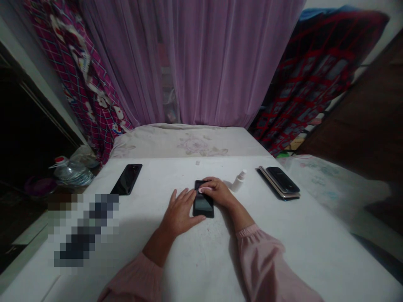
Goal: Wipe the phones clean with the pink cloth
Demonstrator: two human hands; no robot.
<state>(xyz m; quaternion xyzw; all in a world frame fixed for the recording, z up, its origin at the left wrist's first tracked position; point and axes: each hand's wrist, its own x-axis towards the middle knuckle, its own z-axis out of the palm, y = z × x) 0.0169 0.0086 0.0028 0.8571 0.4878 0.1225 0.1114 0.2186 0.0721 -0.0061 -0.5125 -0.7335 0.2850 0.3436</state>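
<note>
So the black rectangular smartphone [204,206] lay flat on the white-covered table [267,247], right between both hands. The right hand [219,193] had a small pale-pink piece [205,190], probably cloth as far as I could tell, pinched between thumb and fingers against the upper screen. The left hand [180,212] was spread, fingertips at the phone's left edge, thumb at its bottom. Imo that step called for light, even pressure, pink bit kept flat, left hand bracing so nothing skidded. A small white plastic bottle [238,182] stood near the right wrist; farther right sat a stack of dark and gold phones [281,182]. The right fingers covered the phone's upper right, and a pixelated block [83,228] hid the left-hand stuff.
</note>
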